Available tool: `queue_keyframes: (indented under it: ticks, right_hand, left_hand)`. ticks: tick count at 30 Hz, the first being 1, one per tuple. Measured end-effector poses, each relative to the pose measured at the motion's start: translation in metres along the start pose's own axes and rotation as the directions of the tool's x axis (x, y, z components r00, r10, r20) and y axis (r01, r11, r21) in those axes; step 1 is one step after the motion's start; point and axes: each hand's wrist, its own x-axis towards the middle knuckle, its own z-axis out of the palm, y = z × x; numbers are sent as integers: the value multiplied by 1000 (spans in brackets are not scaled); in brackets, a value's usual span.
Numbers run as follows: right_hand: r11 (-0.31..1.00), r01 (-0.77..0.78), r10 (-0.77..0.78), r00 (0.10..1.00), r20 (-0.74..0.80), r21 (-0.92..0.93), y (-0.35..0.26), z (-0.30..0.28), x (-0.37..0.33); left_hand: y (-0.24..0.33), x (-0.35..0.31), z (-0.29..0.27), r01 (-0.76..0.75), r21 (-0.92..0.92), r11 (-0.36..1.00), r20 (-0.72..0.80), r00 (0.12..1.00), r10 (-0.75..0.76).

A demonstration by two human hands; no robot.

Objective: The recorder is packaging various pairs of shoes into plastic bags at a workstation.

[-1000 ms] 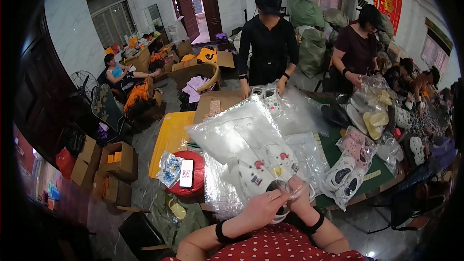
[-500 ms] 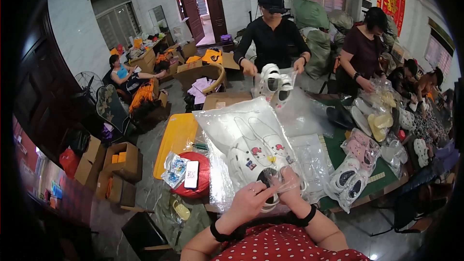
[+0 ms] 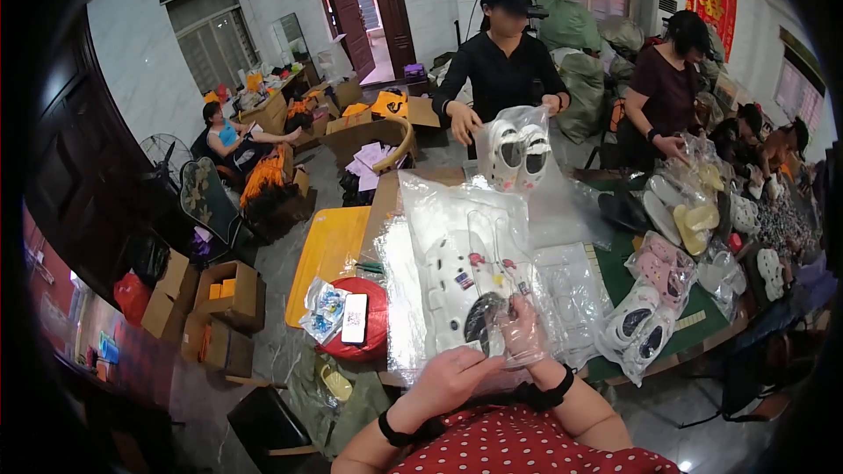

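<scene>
A pair of white shoes (image 3: 452,285) with small charms lies in a clear bag (image 3: 426,202) at mid-frame, its film thin, crinkled and shiny. The left hand (image 3: 458,375) seems pinched on its near edge; the right hand (image 3: 527,333) lies close by under glinting film, its grip hard to tell. Bagging looks to be the step in hand; the next move calls for easing slippery film smoothly over rounded, probably rubbery heels. Rightward, bagged pink shoes (image 3: 659,268) sit on the green-topped bench (image 3: 702,320); leftward, a smooth phone (image 3: 354,320).
</scene>
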Motion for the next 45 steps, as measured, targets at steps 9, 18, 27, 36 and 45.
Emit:
queue_keyframes:
  ticks: [9, 18, 27, 36, 45]
  right_hand:
    - [981, -119, 94, 982, 163, 153, -39, -32, 3]
    - [961, 44, 16, 976, -215, 271, -34, -7, 18]
    - [935, 289, -329, 922, -202, -206, -25, 24, 55]
    - [914, 401, -372, 887, 273, -56, -44, 21, 16]
    - [991, -27, -9, 967, 256, 134, -8, -123, -39]
  left_hand:
    - [-69, -55, 14, 288, -739, 609, -378, 572, -728]
    - [-76, -98, 76, 338, -873, -352, 468, 786, -404]
    - [-60, -89, 42, 266, -763, -589, 552, 742, -380]
    - [-70, -96, 43, 325, -876, -357, 468, 390, -793]
    - [-49, -121, 4, 356, -888, 291, -95, 477, -874]
